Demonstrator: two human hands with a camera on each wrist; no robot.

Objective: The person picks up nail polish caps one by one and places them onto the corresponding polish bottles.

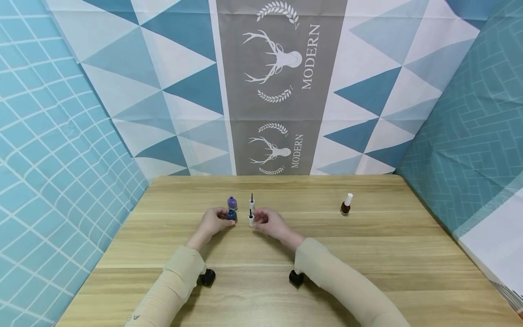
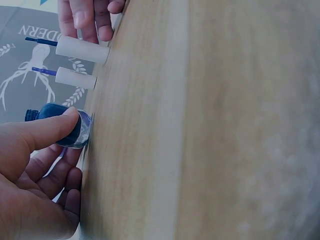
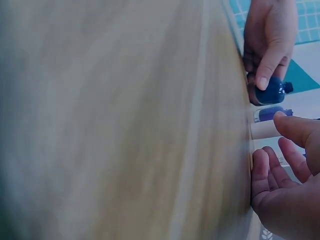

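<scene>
My left hand (image 1: 213, 221) pinches a dark blue nail polish bottle (image 2: 67, 125), uncapped and upright on the table, with the thumb on its near side. Just behind it stands an open purple nail polish bottle (image 1: 232, 203). To the right, two white brush caps stand upside down in a line, brushes pointing up: the nearer brush cap (image 1: 251, 221) has a dark blue brush, the farther brush cap (image 2: 75, 78) a purple one. My right hand (image 1: 273, 222) is at the nearer cap, thumb and fingers spread apart beside it; whether they touch it is hard to tell.
A capped dark brown nail polish bottle (image 1: 345, 208) with a white cap stands farther right on the wooden table (image 1: 253, 290). Patterned cloth (image 1: 278, 104) hangs behind the table's back edge. Black wrist devices (image 1: 207, 277) are below both forearms.
</scene>
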